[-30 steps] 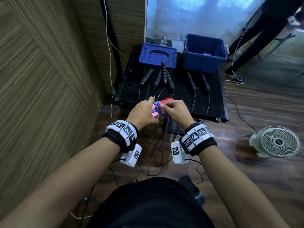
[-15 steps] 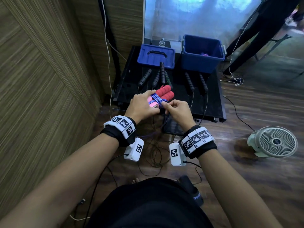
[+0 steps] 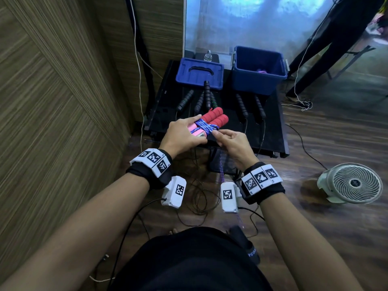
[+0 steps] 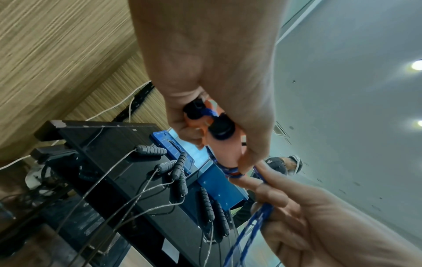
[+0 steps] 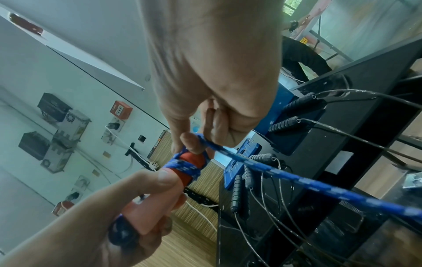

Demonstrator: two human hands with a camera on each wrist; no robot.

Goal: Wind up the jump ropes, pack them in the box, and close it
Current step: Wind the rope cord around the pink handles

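Observation:
My left hand (image 3: 184, 133) grips the two red-and-pink jump rope handles (image 3: 214, 117) side by side above the black table's (image 3: 273, 131) front edge. Blue-and-white rope (image 3: 204, 126) is wound round their middle. My right hand (image 3: 228, 139) pinches the loose rope (image 5: 297, 178) right beside the windings, and the rope's free end hangs down past that wrist. In the left wrist view the handles (image 4: 224, 144) show black end caps. The open blue box (image 3: 259, 69) stands at the table's back right, with something purple inside. Its lid (image 3: 199, 73) lies to its left.
Several black jump rope handles (image 3: 206, 94) lie on the table in front of the box and lid, and their thin cables trail over the front edge into a tangle on the wooden floor (image 3: 197, 198). A white fan (image 3: 352, 182) stands at right. A wood-panel wall is at left.
The handles have tipped so their red ends point away toward the table. My right hand has come down and nearer with the rope, beside the windings.

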